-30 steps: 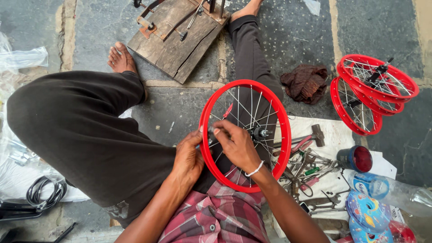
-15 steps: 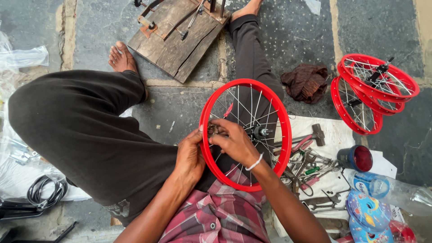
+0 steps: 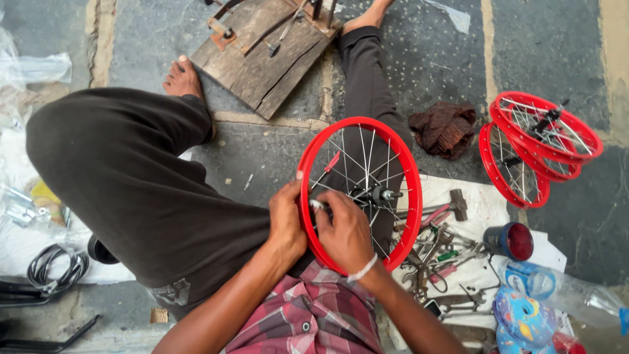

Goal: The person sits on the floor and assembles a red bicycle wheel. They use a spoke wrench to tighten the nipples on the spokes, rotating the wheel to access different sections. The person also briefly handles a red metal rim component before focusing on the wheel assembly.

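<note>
**Red wheel rim held across your lap, both hands at its left edge**

Red-painted and laced with thin silver spokes, the wheel rim point(image 3: 360, 195) sits at the centre of the frame, resting on your outstretched leg above your checked shirt. Your left hand point(image 3: 286, 223) wraps the rim's left edge, thumb up along the red metal, fingers curled closed around it. Your right hand point(image 3: 344, 233) lies just inside the rim, fingers bent and pinched on something small and silvery at a spoke end; what it is, is too small to tell. The hub axle point(image 3: 379, 194) points right, near the wheel's middle.

To do this well, keep your left grip firm so the rim does not rock on your leg, and work the right fingertips close to the rim wall, one spoke at a time, clear of the neighbouring spokes.

Containers: a small dark tin point(image 3: 510, 240) with a red inside stands right of the wheel on a white cloth point(image 3: 481, 196); its contents cannot be made out. A clear plastic bottle point(image 3: 562, 292) lies at lower right, contents uncertain. Loose hand tools point(image 3: 442, 255) are scattered on the cloth. Two more red wheels point(image 3: 540, 141) lie stacked at the right. A wooden board point(image 3: 265, 56) is at top centre.
</note>
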